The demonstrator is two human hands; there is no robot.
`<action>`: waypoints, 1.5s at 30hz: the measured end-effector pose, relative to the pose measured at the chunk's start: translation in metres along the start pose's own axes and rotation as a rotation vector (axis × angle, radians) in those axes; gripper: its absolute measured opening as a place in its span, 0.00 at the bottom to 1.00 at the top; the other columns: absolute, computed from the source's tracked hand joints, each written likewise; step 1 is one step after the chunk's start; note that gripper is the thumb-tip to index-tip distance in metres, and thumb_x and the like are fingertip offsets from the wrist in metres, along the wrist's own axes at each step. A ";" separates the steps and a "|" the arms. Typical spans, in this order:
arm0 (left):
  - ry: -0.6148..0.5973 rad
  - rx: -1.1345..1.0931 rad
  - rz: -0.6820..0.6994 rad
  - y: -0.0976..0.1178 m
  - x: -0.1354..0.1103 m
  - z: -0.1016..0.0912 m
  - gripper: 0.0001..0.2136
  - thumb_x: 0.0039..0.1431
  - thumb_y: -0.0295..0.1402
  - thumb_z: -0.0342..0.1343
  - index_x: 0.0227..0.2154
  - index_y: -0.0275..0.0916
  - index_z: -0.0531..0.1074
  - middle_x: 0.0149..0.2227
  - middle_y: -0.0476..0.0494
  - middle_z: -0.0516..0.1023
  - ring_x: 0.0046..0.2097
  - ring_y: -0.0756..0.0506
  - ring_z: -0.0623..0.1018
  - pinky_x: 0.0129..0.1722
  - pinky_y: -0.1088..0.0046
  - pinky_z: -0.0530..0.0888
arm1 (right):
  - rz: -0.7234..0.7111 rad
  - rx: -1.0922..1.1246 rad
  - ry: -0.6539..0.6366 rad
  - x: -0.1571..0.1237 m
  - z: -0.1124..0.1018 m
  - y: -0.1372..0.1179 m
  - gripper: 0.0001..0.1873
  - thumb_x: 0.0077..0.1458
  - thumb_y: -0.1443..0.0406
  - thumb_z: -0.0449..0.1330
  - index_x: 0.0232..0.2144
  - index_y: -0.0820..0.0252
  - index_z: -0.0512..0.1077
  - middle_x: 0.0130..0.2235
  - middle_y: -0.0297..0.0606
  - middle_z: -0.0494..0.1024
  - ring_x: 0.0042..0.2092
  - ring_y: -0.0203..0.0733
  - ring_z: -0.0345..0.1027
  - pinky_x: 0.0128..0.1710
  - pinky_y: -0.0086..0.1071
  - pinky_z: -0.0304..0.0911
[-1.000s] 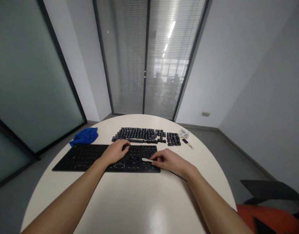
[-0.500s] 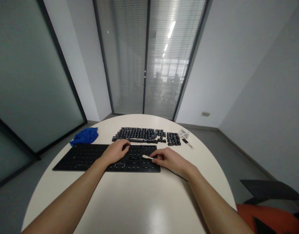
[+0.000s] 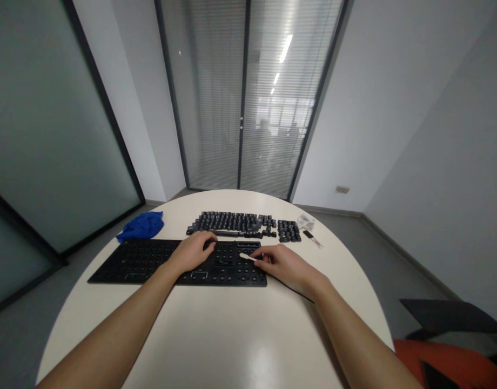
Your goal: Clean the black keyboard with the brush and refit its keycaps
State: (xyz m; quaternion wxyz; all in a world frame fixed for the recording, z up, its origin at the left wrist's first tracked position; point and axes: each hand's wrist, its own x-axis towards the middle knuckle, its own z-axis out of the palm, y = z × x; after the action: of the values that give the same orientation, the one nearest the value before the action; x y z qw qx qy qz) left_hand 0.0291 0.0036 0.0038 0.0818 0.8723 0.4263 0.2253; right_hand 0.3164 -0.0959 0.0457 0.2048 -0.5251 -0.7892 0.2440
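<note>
A black keyboard base with its keycaps off lies on the round table, bare switch posts showing. My left hand rests across its middle, fingers curled at the back edge and thumb on the surface, holding it. Between the thumb and fingers of my right hand is a thin white cotton swab. Its pale tip points left over the number-pad end of the base; whether it touches cannot be made out.
Behind the base, loose black keycaps lie in keyboard order. A blue cloth is at the left. At the right are a crumpled clear plastic bag and a small keycap puller. A cable passes under my right wrist. An orange chair stands right.
The swab's tip has shifted slightly right and toward the back of the base, moved by my right hand. My left hand and the base have stayed put.
</note>
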 end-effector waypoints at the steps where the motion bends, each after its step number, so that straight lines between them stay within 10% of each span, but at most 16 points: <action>1: 0.000 -0.001 -0.002 0.000 0.000 0.000 0.11 0.64 0.37 0.48 0.42 0.44 0.73 0.43 0.46 0.79 0.46 0.40 0.76 0.47 0.63 0.71 | 0.002 -0.008 0.008 0.000 0.000 0.000 0.11 0.61 0.60 0.59 0.44 0.53 0.78 0.28 0.32 0.76 0.28 0.35 0.65 0.28 0.28 0.52; 45: 0.006 -0.018 -0.011 0.002 0.000 -0.001 0.12 0.64 0.38 0.47 0.42 0.43 0.74 0.43 0.44 0.79 0.46 0.40 0.76 0.46 0.63 0.71 | 0.015 -0.002 -0.059 0.003 0.007 -0.002 0.14 0.61 0.58 0.59 0.45 0.55 0.77 0.26 0.31 0.71 0.27 0.34 0.62 0.27 0.28 0.50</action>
State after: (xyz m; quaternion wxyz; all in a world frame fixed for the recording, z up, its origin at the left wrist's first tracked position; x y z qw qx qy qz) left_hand 0.0299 0.0019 0.0050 0.0897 0.8686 0.4291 0.2311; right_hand 0.3094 -0.0955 0.0414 0.1790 -0.5238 -0.7912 0.2601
